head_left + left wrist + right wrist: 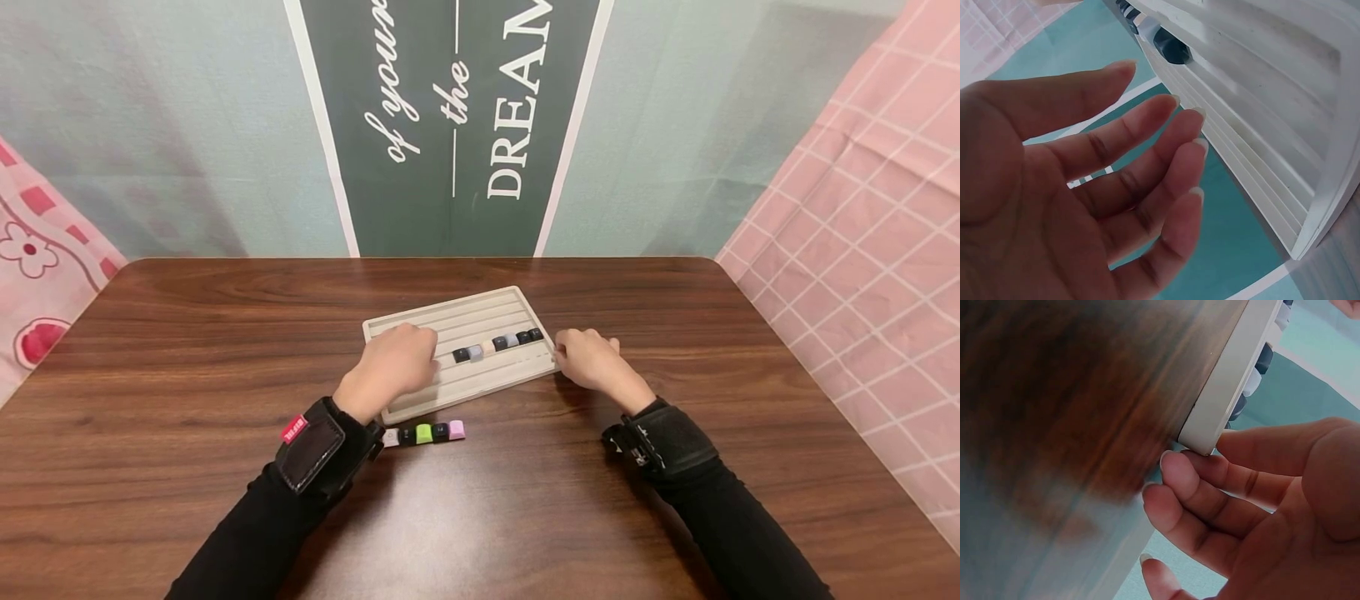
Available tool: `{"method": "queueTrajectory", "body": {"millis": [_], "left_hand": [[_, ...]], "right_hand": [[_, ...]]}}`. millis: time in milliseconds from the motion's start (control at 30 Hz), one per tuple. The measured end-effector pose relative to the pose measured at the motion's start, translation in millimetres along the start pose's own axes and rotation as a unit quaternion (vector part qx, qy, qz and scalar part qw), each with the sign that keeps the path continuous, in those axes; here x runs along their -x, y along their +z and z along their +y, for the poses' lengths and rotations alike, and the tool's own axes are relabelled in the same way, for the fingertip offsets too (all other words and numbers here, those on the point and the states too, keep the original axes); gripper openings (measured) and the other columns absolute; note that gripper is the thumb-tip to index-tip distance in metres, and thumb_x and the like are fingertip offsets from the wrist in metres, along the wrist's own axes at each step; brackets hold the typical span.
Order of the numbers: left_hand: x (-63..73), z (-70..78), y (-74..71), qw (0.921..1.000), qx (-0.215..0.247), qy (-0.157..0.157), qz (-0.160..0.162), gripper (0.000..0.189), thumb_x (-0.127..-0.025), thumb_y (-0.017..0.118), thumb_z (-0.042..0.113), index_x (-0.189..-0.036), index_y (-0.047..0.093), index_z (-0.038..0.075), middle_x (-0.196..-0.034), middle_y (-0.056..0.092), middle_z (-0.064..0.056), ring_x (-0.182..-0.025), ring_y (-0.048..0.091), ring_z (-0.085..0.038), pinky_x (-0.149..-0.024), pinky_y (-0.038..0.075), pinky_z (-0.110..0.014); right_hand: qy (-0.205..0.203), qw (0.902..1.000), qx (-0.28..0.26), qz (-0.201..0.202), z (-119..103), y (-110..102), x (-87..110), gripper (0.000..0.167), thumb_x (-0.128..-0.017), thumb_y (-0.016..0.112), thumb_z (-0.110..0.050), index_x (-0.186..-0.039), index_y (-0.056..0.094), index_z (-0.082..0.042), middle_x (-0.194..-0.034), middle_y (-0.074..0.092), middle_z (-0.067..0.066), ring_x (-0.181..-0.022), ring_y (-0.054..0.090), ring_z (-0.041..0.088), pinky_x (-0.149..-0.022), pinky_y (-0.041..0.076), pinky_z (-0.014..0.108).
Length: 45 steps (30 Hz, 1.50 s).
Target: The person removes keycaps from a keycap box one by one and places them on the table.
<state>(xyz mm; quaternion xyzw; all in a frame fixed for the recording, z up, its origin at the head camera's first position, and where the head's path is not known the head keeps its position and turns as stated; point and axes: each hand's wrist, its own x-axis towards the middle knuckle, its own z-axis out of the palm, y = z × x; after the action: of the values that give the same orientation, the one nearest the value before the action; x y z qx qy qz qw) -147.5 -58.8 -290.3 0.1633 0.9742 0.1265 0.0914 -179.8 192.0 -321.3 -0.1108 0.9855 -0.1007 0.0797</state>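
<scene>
A cream ridged tray [468, 379] lies at a slant on the table, with a row of black, grey and cream keycaps [500, 342] along one of its ridges. Over the tray's left part is my left hand [397, 362]. In the left wrist view its fingers [1179, 165] are loosely bent and apart from the thumb, with nothing between them. At the tray's near right corner, my right hand [592, 360] pinches the edge. The right wrist view shows the thumb [1260, 449] at the top of the tray's rim [1213, 406], and fingertips at the corner's underside.
A second short row of keycaps [423, 433], in white, black, green and pink, lies on the wooden table [570, 517] before the tray, near the left wrist. Behind the table hangs a green cloth with white lettering [517, 100]; a pink checked cloth [862, 242] is at the right.
</scene>
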Motion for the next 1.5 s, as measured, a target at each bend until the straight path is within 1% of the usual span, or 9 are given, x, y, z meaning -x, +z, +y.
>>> {"method": "queueTrajectory", "body": {"millis": [167, 300, 433, 567, 733, 967, 1300, 1400, 1500], "left_hand": [[-4.1, -1.2, 0.4, 1.0, -0.002, -0.003, -0.002, 0.029, -0.082, 0.054, 0.007, -0.06, 0.037, 0.012, -0.058, 0.029, 0.0, -0.055, 0.036, -0.015, -0.048, 0.029, -0.028], [-7.0, -1.4, 0.7, 1.0, -0.005, -0.005, -0.006, 0.026, -0.083, 0.055, 0.009, -0.061, 0.041, 0.011, -0.058, 0.032, -0.001, -0.056, 0.037, -0.016, -0.05, 0.03, -0.029], [-8.8, -1.0, 0.2, 0.9999, -0.01, 0.0, -0.002, 0.022, -0.083, 0.055, 0.009, -0.063, 0.046, 0.01, -0.06, 0.038, -0.002, -0.057, 0.04, -0.017, -0.051, 0.032, -0.03], [-10.3, -0.9, -0.5, 0.9999, -0.013, 0.006, 0.004, 0.024, -0.081, 0.056, 0.008, -0.06, 0.045, 0.01, -0.058, 0.037, -0.001, -0.057, 0.04, -0.017, -0.049, 0.032, -0.03], [-12.4, 0.2, -1.4, 0.9999, -0.014, 0.006, 0.0, 0.028, -0.082, 0.057, 0.009, -0.059, 0.042, 0.012, -0.057, 0.034, 0.0, -0.057, 0.039, -0.016, -0.049, 0.031, -0.029], [-15.8, 2.8, -3.0, 0.9998, -0.018, -0.003, -0.008, 0.026, -0.083, 0.057, 0.01, -0.061, 0.044, 0.011, -0.059, 0.038, -0.002, -0.059, 0.042, -0.018, -0.05, 0.033, -0.03], [-20.2, 5.8, -4.1, 0.9998, -0.013, -0.002, -0.013, 0.03, -0.082, 0.054, 0.007, -0.059, 0.036, 0.013, -0.058, 0.028, 0.0, -0.054, 0.033, -0.016, -0.046, 0.025, -0.027], [-21.0, 6.4, -3.5, 0.9998, -0.014, -0.001, -0.016, 0.029, -0.082, 0.054, 0.006, -0.059, 0.036, 0.013, -0.058, 0.029, -0.001, -0.054, 0.034, -0.016, -0.046, 0.025, -0.027], [-22.4, 7.2, -2.8, 0.9997, -0.018, -0.003, -0.018, 0.027, -0.081, 0.054, 0.006, -0.06, 0.039, 0.012, -0.059, 0.033, -0.002, -0.056, 0.037, -0.017, -0.047, 0.027, -0.027]], "right_hand": [[0.001, 1.0, -0.002, -0.004, -0.4, -0.1, -0.1, 0.018, -0.089, 0.051, -0.013, -0.072, 0.053, -0.009, -0.067, 0.053, 0.006, -0.069, 0.052, 0.026, -0.063, 0.033, 0.045], [0.002, 1.0, 0.0, -0.005, -1.0, -0.2, -0.5, 0.017, -0.089, 0.051, -0.014, -0.072, 0.053, -0.009, -0.068, 0.054, 0.006, -0.07, 0.053, 0.026, -0.063, 0.033, 0.045], [0.004, 1.0, 0.001, -0.009, -1.3, -0.5, -0.8, 0.016, -0.089, 0.051, -0.014, -0.074, 0.054, -0.009, -0.069, 0.054, 0.006, -0.071, 0.053, 0.027, -0.064, 0.033, 0.046], [0.006, 0.9999, 0.002, -0.011, -1.2, -0.7, -1.1, 0.016, -0.09, 0.05, -0.014, -0.075, 0.054, -0.009, -0.07, 0.055, 0.006, -0.073, 0.053, 0.027, -0.065, 0.033, 0.046], [0.004, 0.9999, 0.002, -0.009, -1.0, -0.9, -0.6, 0.016, -0.09, 0.05, -0.014, -0.075, 0.054, -0.009, -0.07, 0.054, 0.006, -0.071, 0.053, 0.027, -0.064, 0.033, 0.046], [-0.001, 1.0, 0.001, -0.007, -1.3, -1.0, -0.5, 0.016, -0.09, 0.051, -0.014, -0.076, 0.054, -0.008, -0.069, 0.054, 0.006, -0.069, 0.053, 0.026, -0.062, 0.033, 0.044], [-0.001, 1.0, 0.001, -0.003, -1.0, 0.1, 0.0, 0.016, -0.09, 0.051, -0.014, -0.074, 0.054, -0.009, -0.069, 0.054, 0.006, -0.069, 0.053, 0.026, -0.062, 0.032, 0.044], [-0.001, 1.0, 0.0, -0.004, -0.1, 0.2, 0.4, 0.017, -0.09, 0.051, -0.014, -0.074, 0.053, -0.009, -0.068, 0.054, 0.006, -0.069, 0.052, 0.026, -0.062, 0.032, 0.044], [0.0, 1.0, -0.002, -0.007, 0.5, 0.2, 0.8, 0.017, -0.09, 0.051, -0.014, -0.074, 0.053, -0.009, -0.067, 0.053, 0.005, -0.068, 0.052, 0.026, -0.062, 0.032, 0.044]]}}
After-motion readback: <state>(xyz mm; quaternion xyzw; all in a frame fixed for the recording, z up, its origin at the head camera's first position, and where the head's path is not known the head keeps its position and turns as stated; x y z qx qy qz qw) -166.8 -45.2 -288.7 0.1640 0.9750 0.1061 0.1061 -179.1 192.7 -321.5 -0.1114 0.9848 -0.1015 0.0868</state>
